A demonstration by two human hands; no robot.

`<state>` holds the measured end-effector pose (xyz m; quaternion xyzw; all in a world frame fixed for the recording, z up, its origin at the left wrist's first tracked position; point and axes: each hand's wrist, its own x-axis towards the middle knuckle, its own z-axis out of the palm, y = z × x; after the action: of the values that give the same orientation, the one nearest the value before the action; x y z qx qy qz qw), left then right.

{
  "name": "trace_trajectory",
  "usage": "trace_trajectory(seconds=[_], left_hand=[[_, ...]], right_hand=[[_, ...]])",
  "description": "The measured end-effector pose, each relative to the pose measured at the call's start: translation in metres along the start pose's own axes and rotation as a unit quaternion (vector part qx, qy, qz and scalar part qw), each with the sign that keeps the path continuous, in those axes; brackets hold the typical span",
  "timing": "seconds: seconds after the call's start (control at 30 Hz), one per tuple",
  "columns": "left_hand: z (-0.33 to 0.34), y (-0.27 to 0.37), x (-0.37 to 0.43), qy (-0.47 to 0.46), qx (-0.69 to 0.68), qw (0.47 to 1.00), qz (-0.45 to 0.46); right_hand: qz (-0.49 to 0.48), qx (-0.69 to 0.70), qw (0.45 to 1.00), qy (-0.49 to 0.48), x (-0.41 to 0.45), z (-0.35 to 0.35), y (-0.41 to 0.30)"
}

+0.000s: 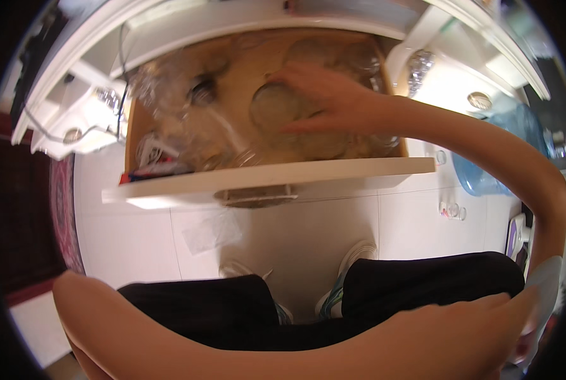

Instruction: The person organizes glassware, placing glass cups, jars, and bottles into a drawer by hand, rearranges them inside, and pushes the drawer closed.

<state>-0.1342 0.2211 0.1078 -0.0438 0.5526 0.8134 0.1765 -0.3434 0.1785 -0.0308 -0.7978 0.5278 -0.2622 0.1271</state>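
My right hand (pixel 335 102) reaches into an open wooden drawer (pixel 245 57), its fingers and thumb spread apart and blurred. Between and below them is a round, clear, disc-like thing (pixel 276 109), perhaps a lid; contact with it cannot be made out. More round clear pieces (pixel 323 145) lie under and around the hand. Across my lap runs my left forearm, ending in my left hand (pixel 459 316) near the grey sleeve (pixel 547 280) of my right arm. Its fingertips are mostly hidden, so what it holds cannot be told.
Clear plastic packaging (pixel 169 90) and a white cable (pixel 147 149) fill the drawer's left side. The white drawer front (pixel 283 175) crosses before my knees. On the right stand a large blue water bottle (pixel 473 173) and small glass jars (pixel 451 210). A clear bag (pixel 211 232) lies on the floor.
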Motion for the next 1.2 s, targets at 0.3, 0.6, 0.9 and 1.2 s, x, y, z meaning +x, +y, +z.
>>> trace_trajectory(seconds=[0.3,0.6,0.9,1.2], left_hand=[[-0.021,0.005,0.029,-0.183,0.131,0.971,-0.081],[-0.007,-0.067,0.124,0.028,0.163,0.966,-0.199],[-0.026,-0.027,0.295,-0.041,0.573,0.816,-0.069],[-0.156,-0.138,0.373,0.003,0.894,0.415,-0.167]], right_hand=[[0.1,0.049,0.963,0.246,-0.089,-0.104,-0.032],[0.437,0.02,0.81,0.39,-0.351,-0.028,0.001],[0.474,0.025,0.807,0.351,-0.315,0.088,0.097],[0.401,0.118,0.831,0.368,-0.299,0.113,0.115]])
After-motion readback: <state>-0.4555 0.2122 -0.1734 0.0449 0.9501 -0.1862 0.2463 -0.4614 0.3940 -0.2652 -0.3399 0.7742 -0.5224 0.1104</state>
